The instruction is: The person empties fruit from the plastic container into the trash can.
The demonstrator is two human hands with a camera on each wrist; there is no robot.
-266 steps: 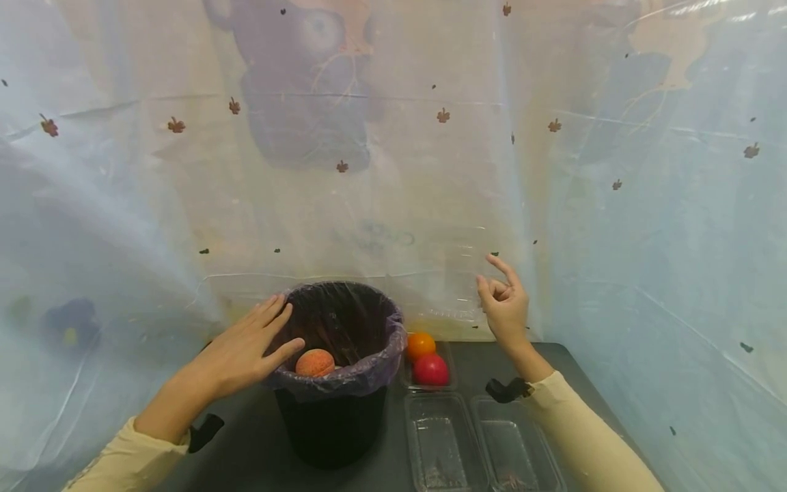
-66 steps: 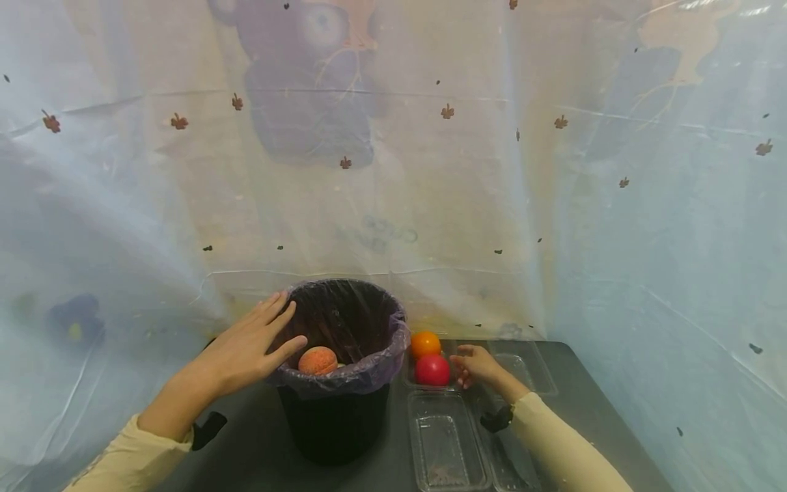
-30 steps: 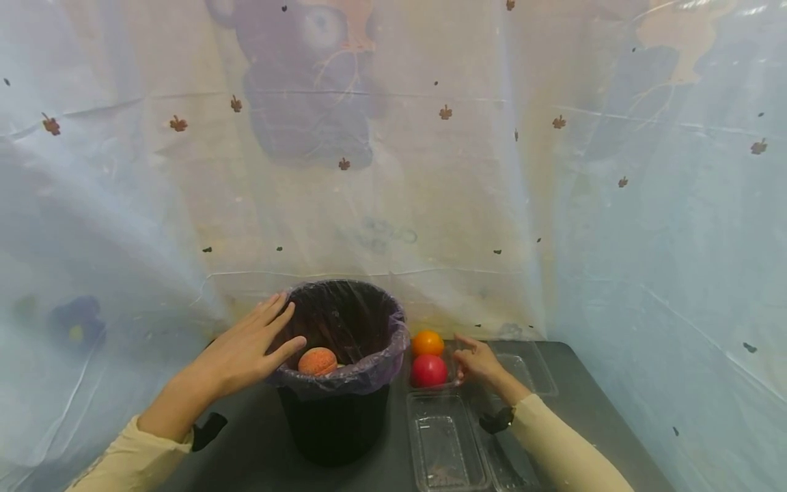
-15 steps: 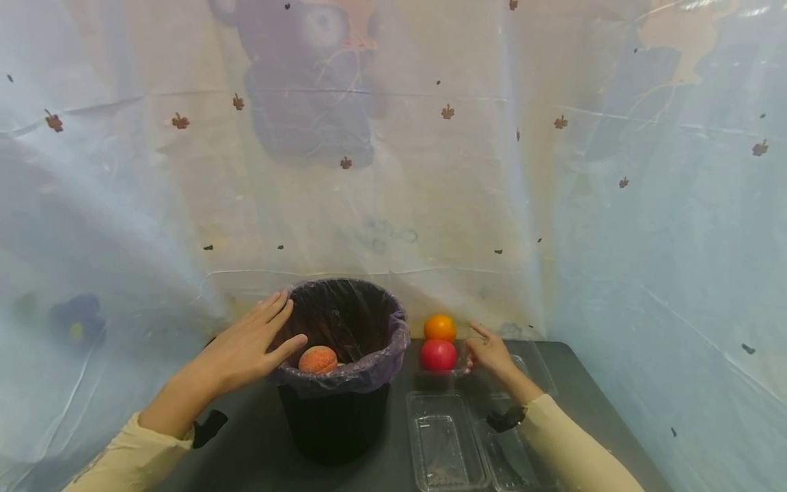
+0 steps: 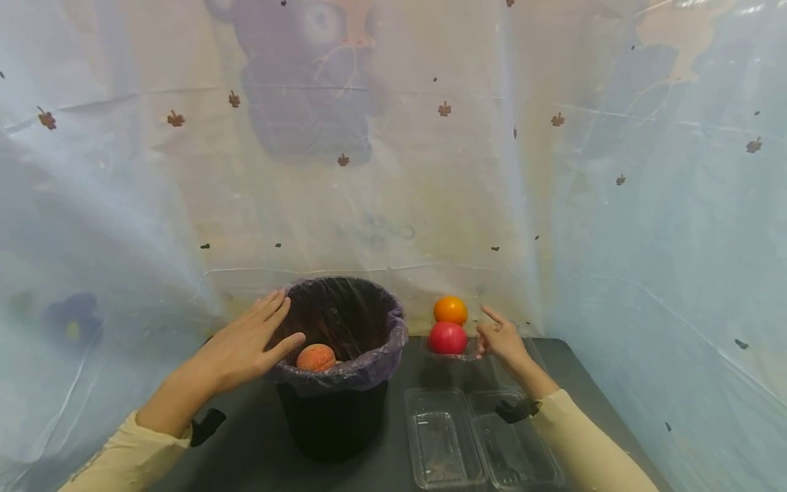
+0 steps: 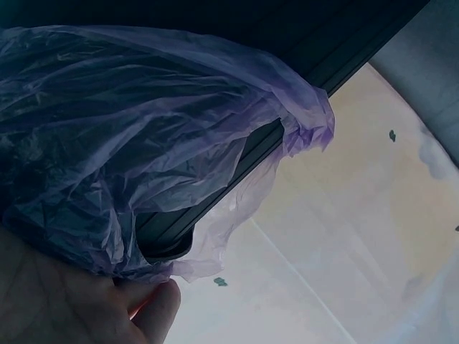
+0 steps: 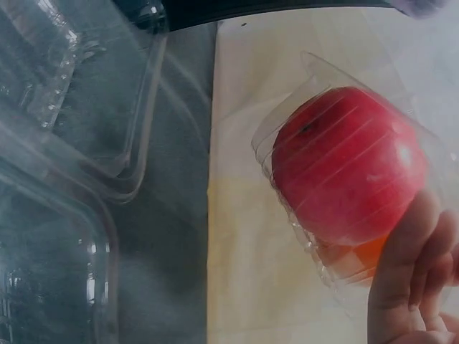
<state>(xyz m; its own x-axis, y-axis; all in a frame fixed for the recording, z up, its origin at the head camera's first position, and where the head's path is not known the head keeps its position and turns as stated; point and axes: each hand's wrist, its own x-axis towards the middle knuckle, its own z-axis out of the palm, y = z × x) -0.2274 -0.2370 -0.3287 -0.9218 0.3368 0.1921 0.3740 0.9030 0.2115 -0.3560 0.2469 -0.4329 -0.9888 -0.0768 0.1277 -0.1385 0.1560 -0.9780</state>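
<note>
My right hand (image 5: 501, 340) grips the side of a clear plastic container (image 7: 287, 215), index finger pointing up. A red round fruit (image 5: 447, 338) and an orange (image 5: 451, 310) lie in the container, which is raised and tilted near the back of the table. In the right wrist view, the red fruit (image 7: 348, 168) hides most of the orange. My left hand (image 5: 240, 348) rests, fingers extended, on the left rim of a black bin (image 5: 332, 424) with a thin purple liner bag (image 6: 165, 122). An orange-pink ball with a rough surface (image 5: 316, 357) shows inside the bin.
Two clear plastic containers (image 5: 444, 437) (image 5: 513, 437) lie side by side on the dark table (image 5: 246, 444), right of the bin. Another clear container stands partly hidden behind my right forearm. A printed plastic curtain (image 5: 393, 205) hangs around the back and sides.
Earlier, my right hand held up a clear container, later set down at the back right. It then reached the fruit container and has lifted it up and rightward. My left hand stays put.
</note>
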